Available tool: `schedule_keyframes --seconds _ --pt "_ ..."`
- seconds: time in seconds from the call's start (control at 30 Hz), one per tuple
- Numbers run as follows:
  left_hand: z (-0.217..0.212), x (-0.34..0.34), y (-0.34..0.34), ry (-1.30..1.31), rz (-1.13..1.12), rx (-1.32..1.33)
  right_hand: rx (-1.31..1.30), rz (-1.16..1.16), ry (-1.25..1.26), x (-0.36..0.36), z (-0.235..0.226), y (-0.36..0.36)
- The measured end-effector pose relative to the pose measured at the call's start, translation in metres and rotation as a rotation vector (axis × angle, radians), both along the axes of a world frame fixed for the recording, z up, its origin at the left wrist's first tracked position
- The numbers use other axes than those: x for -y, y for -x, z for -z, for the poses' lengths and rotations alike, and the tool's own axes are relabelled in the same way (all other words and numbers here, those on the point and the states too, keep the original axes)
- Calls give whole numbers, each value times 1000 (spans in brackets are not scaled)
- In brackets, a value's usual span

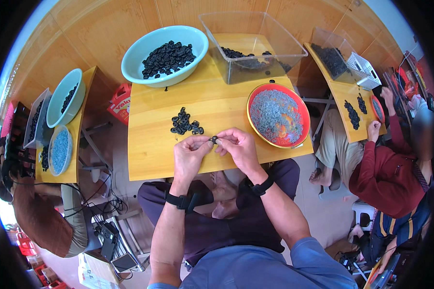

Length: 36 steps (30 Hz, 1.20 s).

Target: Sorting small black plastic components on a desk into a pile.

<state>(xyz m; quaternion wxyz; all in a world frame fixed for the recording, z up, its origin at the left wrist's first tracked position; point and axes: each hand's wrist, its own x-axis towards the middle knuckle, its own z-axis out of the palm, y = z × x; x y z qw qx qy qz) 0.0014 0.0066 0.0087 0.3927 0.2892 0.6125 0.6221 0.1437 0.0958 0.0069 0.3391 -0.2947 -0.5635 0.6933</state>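
Observation:
My left hand (189,153) and my right hand (238,147) meet over the near edge of a small wooden table (149,154). Both pinch one small black ring-shaped part (214,139) between their fingertips. A little heap of the same black parts (184,123) lies on the table just beyond my left hand. To the right of my right hand stands a red bowl (253,94) filled with thin grey rings. Each of my wrists wears a black band.
A light-blue basin (135,55) of black parts and a clear plastic bin (255,41) stand at the table's far side. A person in red (386,173) works at a table on the right. Another person (43,216) sits at a table on the left, with cables on the floor.

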Motion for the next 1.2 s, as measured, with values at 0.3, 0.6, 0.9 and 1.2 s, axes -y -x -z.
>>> schedule_keyframes --seconds 0.3,0.6,0.9,1.2 --pt "-3 -2 0 14 11 12 11 -6 -28 -1 0 0" --pt "-5 -1 -1 1 21 31 9 -24 -26 -1 1 0" --pt "2 6 -1 -48 99 -87 26 -87 -72 -4 0 -6" --pt "-8 8 -6 49 187 -410 132 -213 22 -16 -11 -10"
